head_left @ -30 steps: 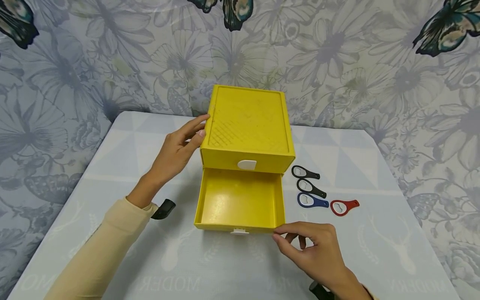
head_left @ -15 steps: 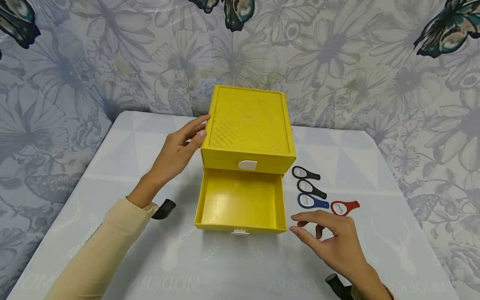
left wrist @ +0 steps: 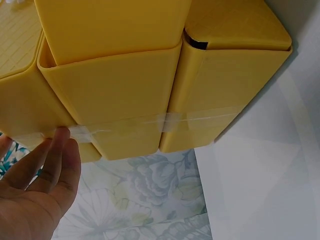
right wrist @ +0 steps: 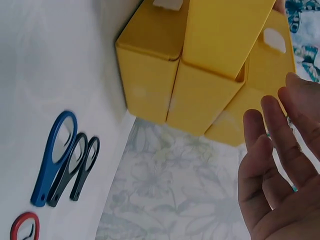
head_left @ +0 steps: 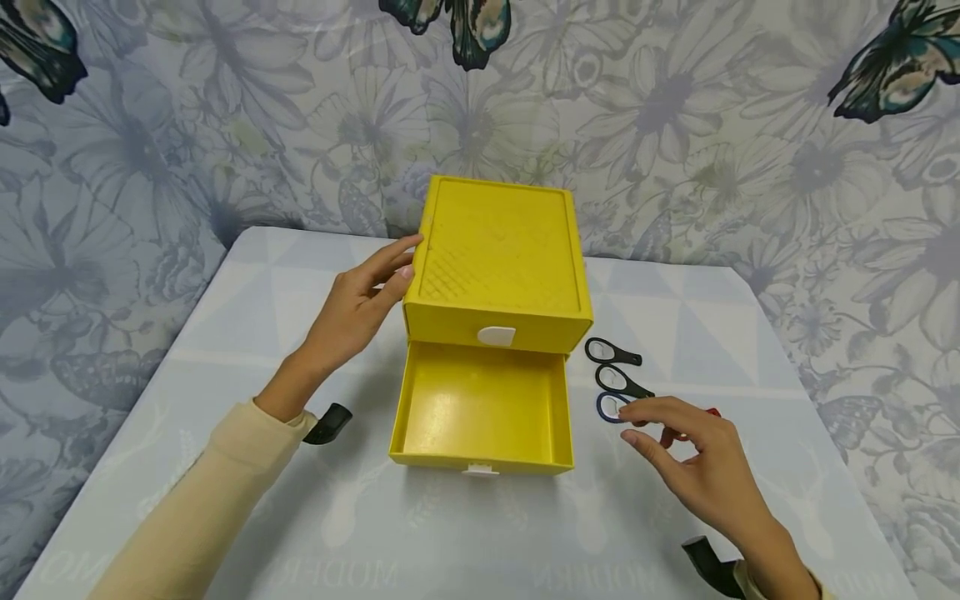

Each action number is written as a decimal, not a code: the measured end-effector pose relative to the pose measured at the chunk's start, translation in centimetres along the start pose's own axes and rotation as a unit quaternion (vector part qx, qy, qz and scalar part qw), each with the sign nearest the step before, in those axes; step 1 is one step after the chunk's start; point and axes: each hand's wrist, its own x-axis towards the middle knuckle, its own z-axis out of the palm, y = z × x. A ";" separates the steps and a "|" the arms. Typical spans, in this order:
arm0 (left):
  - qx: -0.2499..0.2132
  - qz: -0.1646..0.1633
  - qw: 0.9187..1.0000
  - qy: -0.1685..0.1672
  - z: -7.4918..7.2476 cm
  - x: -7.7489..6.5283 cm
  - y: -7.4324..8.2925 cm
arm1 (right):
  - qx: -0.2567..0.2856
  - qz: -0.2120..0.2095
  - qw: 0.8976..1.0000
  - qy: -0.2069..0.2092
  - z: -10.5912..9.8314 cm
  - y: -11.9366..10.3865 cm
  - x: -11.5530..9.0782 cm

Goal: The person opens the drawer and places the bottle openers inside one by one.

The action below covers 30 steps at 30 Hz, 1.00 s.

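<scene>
A yellow drawer unit (head_left: pixel 498 250) stands on the table, its middle drawer (head_left: pixel 483 400) pulled well out with nothing inside. My left hand (head_left: pixel 348 308) touches the unit's left side with its fingertips, also seen in the left wrist view. To the right lie small tools, each a round frame on a short handle: two black ones (head_left: pixel 627 358), a blue one (right wrist: pixel 44 182) and a red one (right wrist: pixel 18 220). My right hand (head_left: pixel 705 467) hovers over the blue and red tools, fingers loosely bent and holding nothing. It partly hides both in the head view.
The table (head_left: pixel 480 542) has a pale patterned cover. Behind it hangs a floral backdrop (head_left: pixel 315 125) with butterflies. A strip of clear tape (left wrist: pixel 170 122) runs across the unit's side. A black wrist mount (head_left: pixel 327 423) sticks out from the left sleeve, another (head_left: pixel 708 567) from the right.
My right hand has let go of the drawer's front right corner and moved right and slightly up to above the blue and red tools. My left hand stays at the unit's side.
</scene>
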 end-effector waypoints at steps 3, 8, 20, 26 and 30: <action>0.000 0.001 1.000 0.000 0.0 -0.2 -0.1 | -0.013 0.006 1.000 -0.005 -0.5 0.7 0.0; 0.002 0.003 1.000 0.003 0.0 -0.1 -0.1 | -0.019 0.000 1.000 -0.018 -1.1 1.6 0.0; -0.005 0.004 1.000 0.002 0.0 -0.1 -0.1 | -0.032 0.004 0.999 -0.026 -2.7 5.3 -0.4; -0.003 0.003 1.000 0.000 0.0 0.0 0.1 | -0.043 0.013 0.998 -0.050 -3.6 8.3 -0.9; -0.006 -0.003 1.000 0.000 0.0 0.0 0.1 | -0.047 0.003 0.997 -0.058 -4.1 10.3 -1.0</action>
